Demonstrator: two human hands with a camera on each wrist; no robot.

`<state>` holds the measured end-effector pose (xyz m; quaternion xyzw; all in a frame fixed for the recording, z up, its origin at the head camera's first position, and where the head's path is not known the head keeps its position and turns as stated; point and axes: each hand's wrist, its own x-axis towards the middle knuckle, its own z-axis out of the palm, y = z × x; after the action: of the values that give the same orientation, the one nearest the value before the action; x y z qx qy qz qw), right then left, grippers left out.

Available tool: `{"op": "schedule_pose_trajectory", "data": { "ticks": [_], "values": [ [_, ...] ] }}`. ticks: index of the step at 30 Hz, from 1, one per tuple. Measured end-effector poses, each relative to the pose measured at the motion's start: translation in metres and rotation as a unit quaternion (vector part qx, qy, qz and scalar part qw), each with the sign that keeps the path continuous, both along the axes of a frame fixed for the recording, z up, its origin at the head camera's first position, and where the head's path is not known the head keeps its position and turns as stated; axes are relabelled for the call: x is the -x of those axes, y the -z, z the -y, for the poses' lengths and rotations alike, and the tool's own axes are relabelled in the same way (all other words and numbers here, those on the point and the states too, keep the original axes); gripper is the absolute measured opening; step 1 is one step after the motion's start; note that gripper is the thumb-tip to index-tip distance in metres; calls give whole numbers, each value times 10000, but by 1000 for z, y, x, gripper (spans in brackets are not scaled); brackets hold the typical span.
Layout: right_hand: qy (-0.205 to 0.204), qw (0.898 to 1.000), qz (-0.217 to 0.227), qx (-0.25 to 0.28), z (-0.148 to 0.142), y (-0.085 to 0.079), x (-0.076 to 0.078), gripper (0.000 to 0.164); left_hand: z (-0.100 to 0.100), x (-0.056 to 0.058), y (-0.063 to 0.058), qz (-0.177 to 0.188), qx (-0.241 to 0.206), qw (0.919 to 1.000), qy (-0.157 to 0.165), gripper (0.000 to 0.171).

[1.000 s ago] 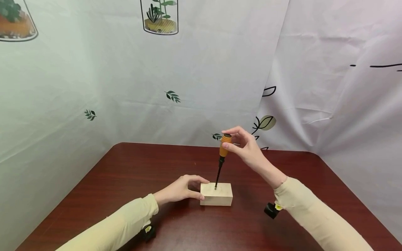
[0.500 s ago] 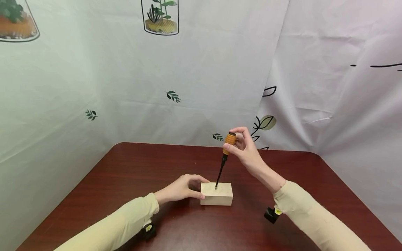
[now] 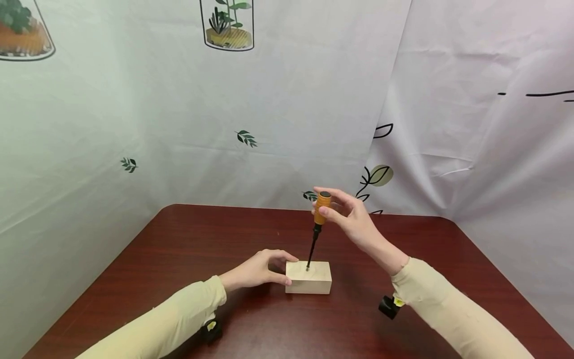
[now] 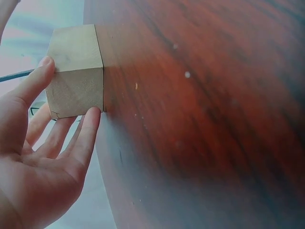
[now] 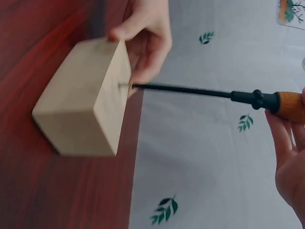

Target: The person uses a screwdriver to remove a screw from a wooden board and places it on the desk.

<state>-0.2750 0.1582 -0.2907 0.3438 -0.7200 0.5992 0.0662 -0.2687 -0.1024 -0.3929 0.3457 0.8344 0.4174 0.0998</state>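
A pale wooden block [image 3: 309,286] lies on the table in the head view. My left hand [image 3: 257,271] grips its left end, thumb at the front edge and fingers round the back. In the right wrist view a small screw [image 5: 124,85] stands partly out of the block's top face. The black shaft of a screwdriver [image 5: 190,89] meets the screw's head. Above the block, my right hand [image 3: 356,219] holds the screwdriver's orange handle [image 3: 322,212] between thumb and fingers. The screwdriver leans slightly right of upright.
A dark red wooden table [image 3: 215,234] bears the block. White cloth [image 3: 291,99] printed with plants hangs behind it and on both sides. A black wrist camera [image 3: 389,306] hangs under the right sleeve, and another one [image 3: 212,330] under the left.
The screwdriver's handle tilted right, then came back left, its tip staying at the screw. My right fingers shifted around the handle, the index finger now straighter. My left hand and the block stayed put.
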Motion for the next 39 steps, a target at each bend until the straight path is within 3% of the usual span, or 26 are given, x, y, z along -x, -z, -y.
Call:
{"op": "schedule_pose_trajectory", "data": {
  "ticks": [4, 6, 9, 14, 18, 24, 29, 32, 35, 39],
  "values": [
    [-340, 9984, -459, 28, -1, 2, 3, 46, 1, -1, -1, 23, 13, 10000, -14, 49],
    [-304, 9977, -608, 41, 0, 3, 3, 41, 0, 0, -1, 27, 21, 10000, -21, 48],
    [178, 9974, -704, 39, 3, 2, 3, 34, 0, 1, -1, 22, 52, 10000, -39, 48],
    [1099, 9928, -450, 159, 7, -3, 0, 34, -1, 2, -1, 84, 99, 9999, -53, 47],
    [1342, 9902, -354, 134, 6, -8, -2, 32, 0, 3, 0, 128, 64, 9999, -26, 47],
    [975, 9946, -346, -13, 1, -11, -4, 31, 1, 4, 0, 114, 56, 9999, 0, 47],
    [130, 9987, -444, 210, -2, -7, -1, 33, 1, 4, 0, 126, 105, 9999, 10, 48],
    [-283, 9976, -320, 542, -2, -5, 2, 26, 1, 5, 1, 109, 86, 9999, 15, 48],
    [-210, 9977, -256, 600, 0, -2, 4, 23, 1, 4, 1, 96, 64, 9999, 3, 47],
    [368, 9984, -313, 301, 3, 2, 5, 37, 1, 4, 1, 142, 19, 9999, 4, 47]
  ]
}}
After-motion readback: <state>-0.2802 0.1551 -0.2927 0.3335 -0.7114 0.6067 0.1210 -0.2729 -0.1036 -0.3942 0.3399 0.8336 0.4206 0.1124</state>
